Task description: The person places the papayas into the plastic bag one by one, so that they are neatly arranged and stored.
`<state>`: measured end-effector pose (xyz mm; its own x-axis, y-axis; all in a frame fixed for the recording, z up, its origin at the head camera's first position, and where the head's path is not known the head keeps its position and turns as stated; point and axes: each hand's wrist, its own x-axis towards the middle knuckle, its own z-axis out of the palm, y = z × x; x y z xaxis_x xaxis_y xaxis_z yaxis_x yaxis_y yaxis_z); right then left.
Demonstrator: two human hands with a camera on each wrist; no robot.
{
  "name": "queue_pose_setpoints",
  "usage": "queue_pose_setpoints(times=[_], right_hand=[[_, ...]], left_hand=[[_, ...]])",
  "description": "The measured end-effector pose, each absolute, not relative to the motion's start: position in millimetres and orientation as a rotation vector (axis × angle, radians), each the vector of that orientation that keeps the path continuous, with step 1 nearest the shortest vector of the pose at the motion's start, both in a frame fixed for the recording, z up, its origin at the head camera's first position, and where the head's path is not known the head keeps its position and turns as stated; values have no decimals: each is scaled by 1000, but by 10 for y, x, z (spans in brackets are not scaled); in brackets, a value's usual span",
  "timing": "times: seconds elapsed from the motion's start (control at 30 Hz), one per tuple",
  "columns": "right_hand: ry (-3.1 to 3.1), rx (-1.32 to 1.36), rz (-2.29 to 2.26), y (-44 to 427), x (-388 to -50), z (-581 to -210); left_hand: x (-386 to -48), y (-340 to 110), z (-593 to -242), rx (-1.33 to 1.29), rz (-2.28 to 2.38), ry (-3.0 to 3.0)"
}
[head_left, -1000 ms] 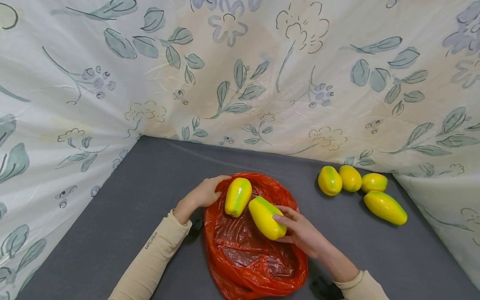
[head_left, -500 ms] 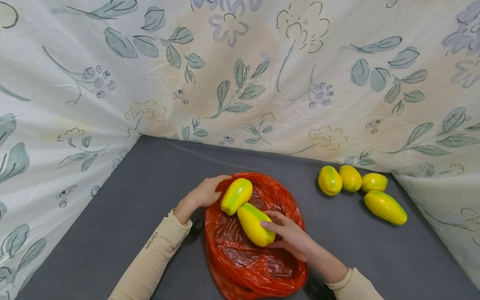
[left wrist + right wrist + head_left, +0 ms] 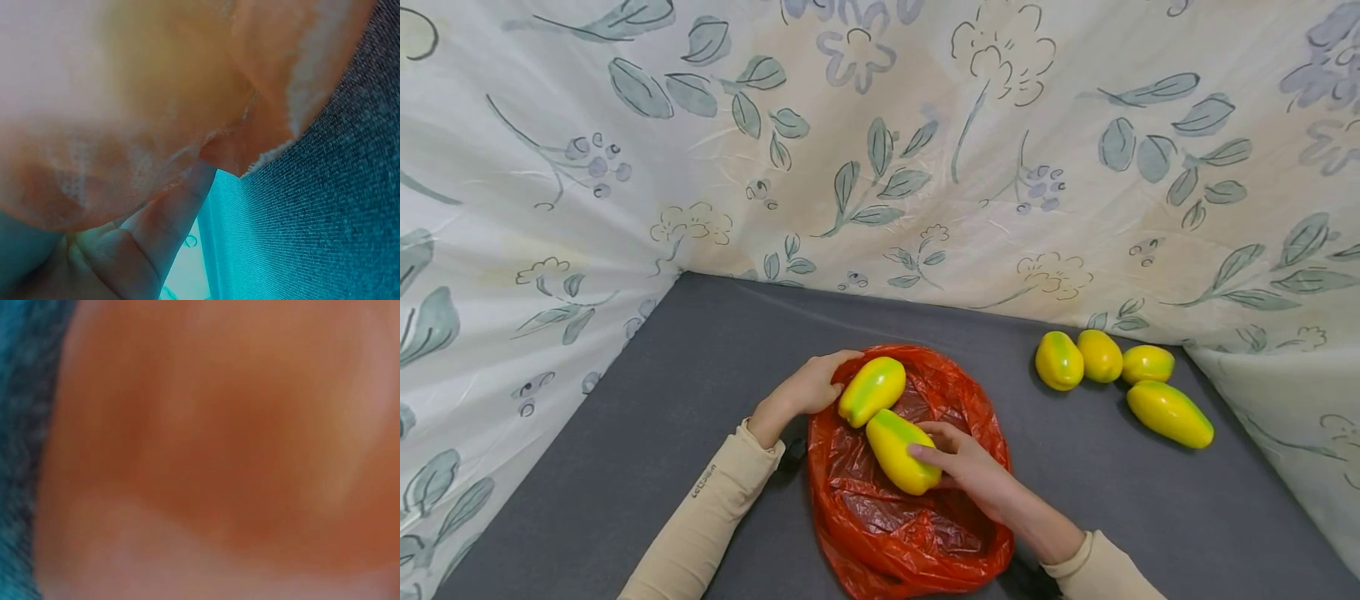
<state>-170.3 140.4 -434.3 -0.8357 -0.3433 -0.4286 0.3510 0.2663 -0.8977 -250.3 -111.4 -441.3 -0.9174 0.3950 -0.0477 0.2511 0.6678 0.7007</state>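
A red plastic bag [image 3: 917, 575] lies with its mouth spread wide in the head view. My left hand [image 3: 801, 385] grips its upper left rim; in the left wrist view fingers [image 3: 159, 225] press up against the thin film. Inside the bag, a yellow papaya [image 3: 872, 390] with a green stripe leans near that hand. Just below it and to the right, a second yellow-green papaya [image 3: 898, 454] is held by my right hand [image 3: 973, 471], thumb on top and fingers around its right side. The two papayas touch or nearly touch. The right wrist view is an orange blur.
Several more papayas [image 3: 1168, 414] lie grouped at the right on the dark grey tabletop [image 3: 715, 333]. A flower-printed cloth [image 3: 880, 167] hangs behind and along both sides.
My right hand has moved the second papaya left and slightly down within the bag. The first papaya has tilted and shifted left. My left hand has stayed at the rim.
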Motion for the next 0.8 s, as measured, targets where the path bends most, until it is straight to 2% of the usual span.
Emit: queue_pose_setpoints(times=[0.8], right_hand=[[1870, -29, -1580, 1441, -1675, -4276]], left_hand=[[-2503, -1120, -4400, 572, 1067, 2708]])
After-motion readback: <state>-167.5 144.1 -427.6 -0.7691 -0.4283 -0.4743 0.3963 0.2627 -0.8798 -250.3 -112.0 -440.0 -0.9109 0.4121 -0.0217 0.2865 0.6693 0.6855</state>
